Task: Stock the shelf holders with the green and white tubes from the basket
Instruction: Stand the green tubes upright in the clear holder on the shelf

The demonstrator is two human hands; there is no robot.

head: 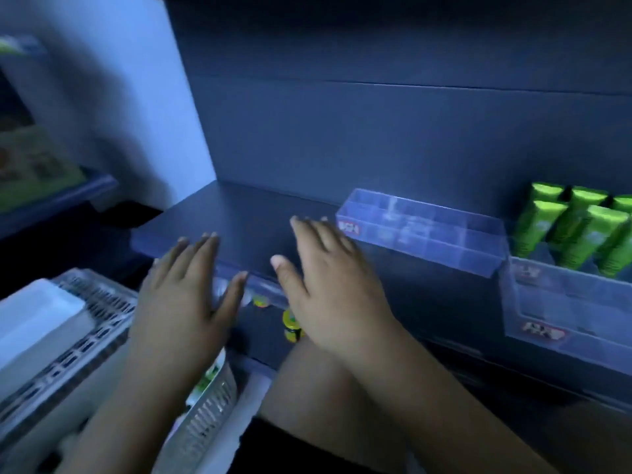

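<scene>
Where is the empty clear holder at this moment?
In the head view the empty clear holder sits on the shelf, right of centre, between the right hand and the green tubes.

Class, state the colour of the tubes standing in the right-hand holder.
The tubes are bright green; the head view shows it.

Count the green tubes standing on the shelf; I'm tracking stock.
6 green tubes, all in the right holder: three behind, three in front. More may be hidden past the frame edge.

Bright green tubes [578, 227]; dark blue shelf [239, 213]
</scene>
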